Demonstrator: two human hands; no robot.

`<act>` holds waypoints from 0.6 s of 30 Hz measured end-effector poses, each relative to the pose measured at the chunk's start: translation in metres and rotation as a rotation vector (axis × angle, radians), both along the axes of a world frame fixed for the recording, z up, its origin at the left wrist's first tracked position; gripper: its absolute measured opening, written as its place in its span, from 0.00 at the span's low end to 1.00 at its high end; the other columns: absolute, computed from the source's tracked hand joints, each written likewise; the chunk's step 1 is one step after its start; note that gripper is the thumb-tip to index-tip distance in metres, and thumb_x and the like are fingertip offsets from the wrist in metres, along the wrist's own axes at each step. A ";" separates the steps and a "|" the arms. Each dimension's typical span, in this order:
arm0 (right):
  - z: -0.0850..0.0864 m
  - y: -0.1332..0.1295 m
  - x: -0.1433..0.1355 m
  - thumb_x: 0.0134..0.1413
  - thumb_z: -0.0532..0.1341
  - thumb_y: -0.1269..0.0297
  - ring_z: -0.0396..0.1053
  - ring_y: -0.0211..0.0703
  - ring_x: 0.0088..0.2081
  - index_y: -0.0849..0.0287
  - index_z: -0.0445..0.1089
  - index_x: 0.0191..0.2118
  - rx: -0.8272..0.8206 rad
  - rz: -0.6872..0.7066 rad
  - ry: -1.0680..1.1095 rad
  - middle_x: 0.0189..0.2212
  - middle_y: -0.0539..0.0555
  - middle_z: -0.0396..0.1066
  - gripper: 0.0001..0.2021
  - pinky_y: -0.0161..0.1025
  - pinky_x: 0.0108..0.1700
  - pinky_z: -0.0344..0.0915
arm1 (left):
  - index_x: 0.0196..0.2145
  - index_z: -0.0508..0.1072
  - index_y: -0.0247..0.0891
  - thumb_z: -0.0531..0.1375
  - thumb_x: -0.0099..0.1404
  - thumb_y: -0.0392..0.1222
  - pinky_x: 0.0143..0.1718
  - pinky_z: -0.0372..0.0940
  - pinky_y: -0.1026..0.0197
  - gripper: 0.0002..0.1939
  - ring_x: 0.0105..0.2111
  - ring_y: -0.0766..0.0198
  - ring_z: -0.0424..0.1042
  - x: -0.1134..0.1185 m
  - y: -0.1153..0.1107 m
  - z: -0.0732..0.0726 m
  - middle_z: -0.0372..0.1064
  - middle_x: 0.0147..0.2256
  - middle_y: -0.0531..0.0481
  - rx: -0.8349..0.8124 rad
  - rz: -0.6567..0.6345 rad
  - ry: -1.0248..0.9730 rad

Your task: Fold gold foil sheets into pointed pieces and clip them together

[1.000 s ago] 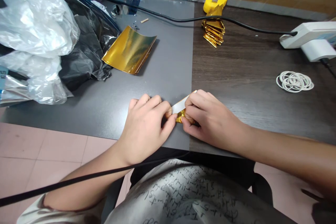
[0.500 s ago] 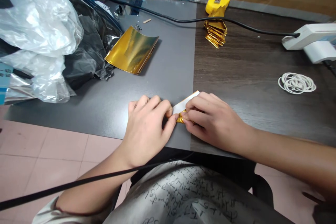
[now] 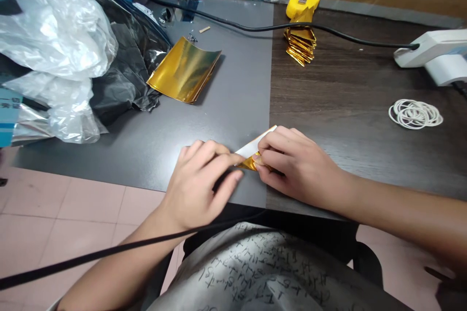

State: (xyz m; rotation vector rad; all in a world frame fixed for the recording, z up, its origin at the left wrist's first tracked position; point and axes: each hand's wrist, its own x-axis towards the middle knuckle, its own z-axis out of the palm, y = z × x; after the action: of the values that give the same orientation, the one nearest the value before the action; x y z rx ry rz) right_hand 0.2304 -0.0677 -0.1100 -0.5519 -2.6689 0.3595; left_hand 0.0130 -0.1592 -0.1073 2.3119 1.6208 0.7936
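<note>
A sheet of gold foil paper (image 3: 248,163) with a white back lies partly folded at the table's front edge. Its white side faces up behind a narrow gold fold. My right hand (image 3: 292,163) is closed on it, fingertips pinching the gold fold and covering the sheet's right part. At the left corner, the index fingertip of my left hand (image 3: 199,180) touches the paper. The left thumb stands apart from that finger, with nothing gripped between them. Farther back lies a stack of gold foil sheets (image 3: 184,70), slightly curled.
Folded gold pieces (image 3: 301,43) lie by a yellow tape measure (image 3: 302,6) at the back. A black cable (image 3: 233,23) runs across to a white power strip (image 3: 430,48). White rubber bands (image 3: 416,114) lie right; plastic bags (image 3: 62,34) crowd the left.
My left thumb has come away from the paper and the left fingers have stretched out, showing more of the gold fold. My right hand keeps its hold in nearly the same spot.
</note>
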 end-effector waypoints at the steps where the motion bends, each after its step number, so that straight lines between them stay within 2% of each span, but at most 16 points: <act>1: -0.001 0.000 0.000 0.65 0.58 0.71 0.62 0.42 0.37 0.61 0.67 0.29 0.001 0.001 0.002 0.34 0.53 0.67 0.11 0.42 0.36 0.55 | 0.50 0.75 0.39 0.59 0.73 0.44 0.41 0.58 0.53 0.12 0.41 0.58 0.67 0.001 -0.001 -0.002 0.72 0.44 0.48 0.044 -0.043 0.009; 4: -0.001 0.001 0.001 0.65 0.58 0.71 0.63 0.43 0.38 0.62 0.68 0.30 0.001 0.007 0.007 0.34 0.54 0.67 0.10 0.42 0.37 0.55 | 0.52 0.75 0.34 0.61 0.72 0.48 0.43 0.60 0.51 0.17 0.45 0.54 0.68 0.005 -0.002 -0.006 0.74 0.49 0.47 0.143 -0.137 0.127; 8: 0.005 0.008 0.006 0.64 0.57 0.70 0.63 0.44 0.38 0.62 0.69 0.31 -0.079 0.086 0.011 0.35 0.56 0.68 0.09 0.42 0.39 0.59 | 0.49 0.77 0.32 0.59 0.73 0.47 0.42 0.60 0.50 0.17 0.44 0.53 0.67 0.008 -0.002 -0.007 0.76 0.48 0.47 0.210 -0.139 0.229; 11: 0.010 0.017 0.014 0.61 0.57 0.73 0.64 0.45 0.39 0.64 0.73 0.39 -0.154 0.218 0.016 0.37 0.58 0.70 0.08 0.44 0.42 0.62 | 0.48 0.77 0.31 0.59 0.73 0.47 0.40 0.59 0.50 0.16 0.43 0.53 0.67 0.009 -0.001 -0.006 0.76 0.47 0.46 0.225 -0.134 0.237; 14: 0.013 0.026 0.022 0.59 0.56 0.77 0.64 0.46 0.42 0.64 0.74 0.49 -0.170 0.351 0.029 0.42 0.59 0.72 0.15 0.46 0.46 0.63 | 0.47 0.78 0.32 0.60 0.72 0.46 0.40 0.59 0.50 0.15 0.43 0.53 0.67 0.011 -0.001 -0.005 0.76 0.45 0.47 0.225 -0.126 0.225; 18: 0.016 0.032 0.027 0.61 0.56 0.76 0.64 0.49 0.45 0.63 0.75 0.50 -0.145 0.426 -0.029 0.46 0.61 0.72 0.16 0.49 0.48 0.63 | 0.46 0.78 0.33 0.59 0.72 0.45 0.41 0.59 0.50 0.14 0.43 0.53 0.68 0.012 -0.001 -0.004 0.76 0.44 0.48 0.220 -0.109 0.226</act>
State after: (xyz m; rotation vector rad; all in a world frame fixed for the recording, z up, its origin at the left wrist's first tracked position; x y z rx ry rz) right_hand 0.2570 -0.0352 -0.0941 -0.0196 -2.7902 0.6721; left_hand 0.0254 -0.1600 -0.1118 2.7061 1.5439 0.7421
